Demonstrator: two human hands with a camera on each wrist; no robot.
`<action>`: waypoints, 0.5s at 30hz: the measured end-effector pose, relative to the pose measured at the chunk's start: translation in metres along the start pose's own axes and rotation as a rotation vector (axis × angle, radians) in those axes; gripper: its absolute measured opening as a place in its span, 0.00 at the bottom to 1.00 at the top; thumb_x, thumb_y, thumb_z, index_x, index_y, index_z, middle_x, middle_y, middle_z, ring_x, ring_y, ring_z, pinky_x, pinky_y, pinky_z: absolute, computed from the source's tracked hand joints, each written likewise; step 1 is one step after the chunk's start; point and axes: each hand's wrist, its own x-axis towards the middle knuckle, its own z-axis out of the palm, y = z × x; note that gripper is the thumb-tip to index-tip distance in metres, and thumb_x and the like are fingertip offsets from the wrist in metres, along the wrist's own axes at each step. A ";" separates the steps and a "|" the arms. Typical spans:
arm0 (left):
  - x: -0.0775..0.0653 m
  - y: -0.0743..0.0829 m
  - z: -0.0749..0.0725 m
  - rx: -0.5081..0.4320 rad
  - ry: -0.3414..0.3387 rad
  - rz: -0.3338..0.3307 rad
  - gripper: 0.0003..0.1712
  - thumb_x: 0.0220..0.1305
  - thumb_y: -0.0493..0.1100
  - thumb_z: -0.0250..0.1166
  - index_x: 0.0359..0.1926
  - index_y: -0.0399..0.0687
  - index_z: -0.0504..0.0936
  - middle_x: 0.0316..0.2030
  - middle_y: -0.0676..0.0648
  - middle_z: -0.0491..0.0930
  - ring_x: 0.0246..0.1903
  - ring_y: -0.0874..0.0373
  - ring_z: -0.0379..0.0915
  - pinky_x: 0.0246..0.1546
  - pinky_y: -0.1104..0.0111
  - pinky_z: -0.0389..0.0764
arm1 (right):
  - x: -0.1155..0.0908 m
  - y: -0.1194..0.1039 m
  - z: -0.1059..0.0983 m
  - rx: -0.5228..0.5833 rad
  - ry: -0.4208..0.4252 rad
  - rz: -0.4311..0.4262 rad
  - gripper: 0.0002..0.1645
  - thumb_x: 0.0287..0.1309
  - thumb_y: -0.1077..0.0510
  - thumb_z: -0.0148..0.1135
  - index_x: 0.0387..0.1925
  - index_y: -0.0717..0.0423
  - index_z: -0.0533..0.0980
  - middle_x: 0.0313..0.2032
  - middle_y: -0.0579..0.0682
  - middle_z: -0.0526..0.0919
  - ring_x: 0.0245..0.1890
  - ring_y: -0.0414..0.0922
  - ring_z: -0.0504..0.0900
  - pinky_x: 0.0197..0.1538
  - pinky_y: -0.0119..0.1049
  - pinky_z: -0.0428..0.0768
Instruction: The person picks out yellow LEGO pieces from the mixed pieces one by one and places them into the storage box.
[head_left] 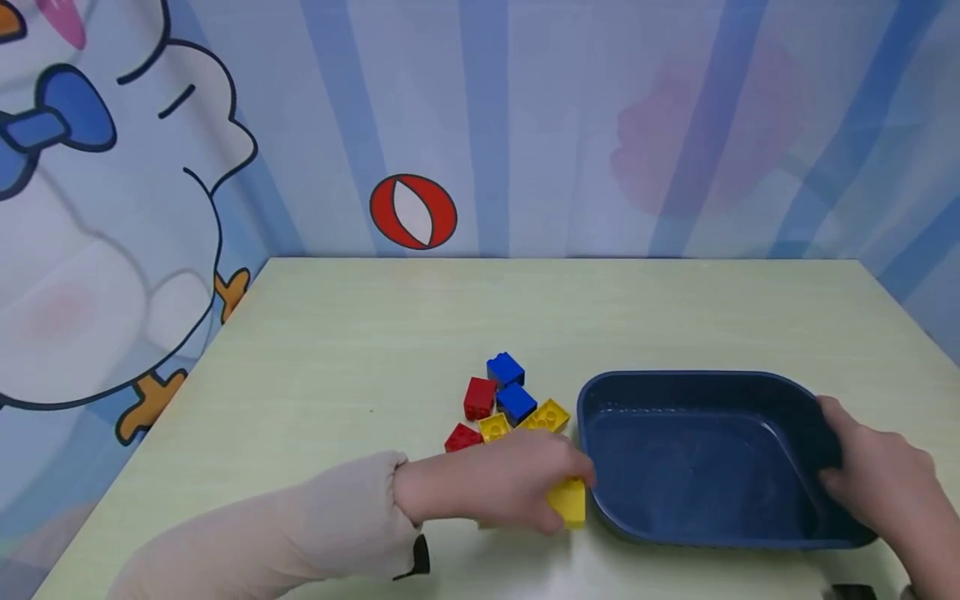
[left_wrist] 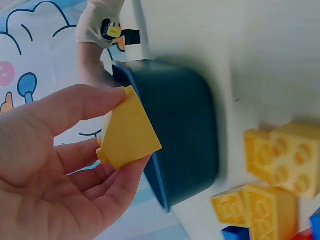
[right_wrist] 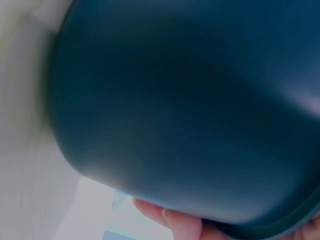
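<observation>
And here's the left hand (head_left: 498, 479), thumb and fingertips pinching a yellow block (head_left: 567, 503) just beside the near left corner of the tray (head_left: 690, 471); whether block and tray touch, the views don't settle. Over at the other end, the right hand (head_left: 888, 475) grips the tray's right wall, fingers outside it. Behind the left hand, on the table (head_left: 360, 333), sit blue blocks (head_left: 517, 403), red blocks (head_left: 480, 398) and more yellow.

Now, the block: it looks like hard plastic, so probably light, stiff and tough to break. One face slopes, smooth and likely a touch slippery, so opposite edges or the studded side should give the surest pinch, and a light one ought to do. The tray seems rigid and glossy; its rim, held wall-between-thumb-and-fingers, looks the natural place to steady it.
</observation>
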 end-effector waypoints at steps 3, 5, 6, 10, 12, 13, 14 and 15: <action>0.004 0.003 -0.008 0.014 0.010 0.005 0.22 0.52 0.39 0.70 0.50 0.45 0.80 0.43 0.54 0.79 0.38 0.66 0.68 0.36 0.81 0.68 | 0.001 0.002 0.001 0.000 0.000 -0.002 0.46 0.34 0.70 0.66 0.57 0.72 0.54 0.33 0.77 0.73 0.22 0.64 0.75 0.24 0.57 0.71; 0.008 0.004 -0.013 0.021 0.030 0.019 0.22 0.53 0.39 0.69 0.51 0.44 0.79 0.43 0.53 0.79 0.37 0.65 0.67 0.35 0.81 0.68 | 0.001 0.003 0.002 0.004 -0.002 -0.006 0.46 0.34 0.70 0.66 0.57 0.72 0.54 0.32 0.77 0.73 0.22 0.64 0.75 0.24 0.56 0.71; 0.011 0.004 -0.016 0.021 0.041 0.025 0.22 0.53 0.39 0.69 0.51 0.44 0.79 0.43 0.53 0.79 0.37 0.65 0.67 0.35 0.82 0.68 | 0.001 0.004 0.002 0.005 0.003 -0.010 0.46 0.34 0.70 0.67 0.57 0.72 0.54 0.32 0.77 0.73 0.21 0.64 0.75 0.23 0.56 0.71; 0.025 0.002 -0.022 0.020 0.074 0.044 0.22 0.54 0.39 0.69 0.51 0.42 0.79 0.43 0.51 0.79 0.37 0.64 0.68 0.34 0.83 0.68 | 0.002 0.008 0.004 0.011 0.004 -0.016 0.47 0.34 0.69 0.66 0.58 0.71 0.54 0.30 0.76 0.74 0.20 0.62 0.74 0.22 0.54 0.70; 0.033 0.001 -0.025 0.014 0.080 0.039 0.22 0.54 0.39 0.69 0.52 0.42 0.78 0.44 0.51 0.79 0.38 0.63 0.69 0.34 0.83 0.69 | 0.003 0.008 0.004 0.011 0.003 -0.018 0.47 0.35 0.69 0.66 0.58 0.71 0.54 0.28 0.75 0.74 0.19 0.61 0.74 0.21 0.53 0.70; 0.037 0.001 -0.026 0.012 0.081 0.033 0.23 0.54 0.40 0.69 0.52 0.42 0.78 0.44 0.51 0.79 0.38 0.63 0.69 0.34 0.83 0.69 | 0.003 0.008 0.004 0.011 0.001 -0.016 0.47 0.35 0.69 0.66 0.58 0.71 0.54 0.28 0.75 0.74 0.19 0.60 0.74 0.21 0.53 0.70; 0.041 0.000 -0.026 0.008 0.082 0.029 0.23 0.54 0.40 0.69 0.52 0.42 0.78 0.45 0.51 0.78 0.39 0.63 0.69 0.34 0.83 0.69 | 0.003 0.007 0.003 0.013 0.001 -0.016 0.47 0.35 0.69 0.66 0.58 0.71 0.54 0.28 0.75 0.74 0.19 0.61 0.74 0.21 0.53 0.70; 0.044 -0.001 -0.027 0.004 0.082 0.024 0.23 0.54 0.40 0.69 0.52 0.42 0.78 0.45 0.51 0.78 0.39 0.63 0.69 0.35 0.83 0.69 | 0.003 0.007 0.003 0.014 -0.001 -0.015 0.47 0.35 0.69 0.66 0.58 0.71 0.54 0.28 0.75 0.74 0.19 0.60 0.74 0.21 0.53 0.70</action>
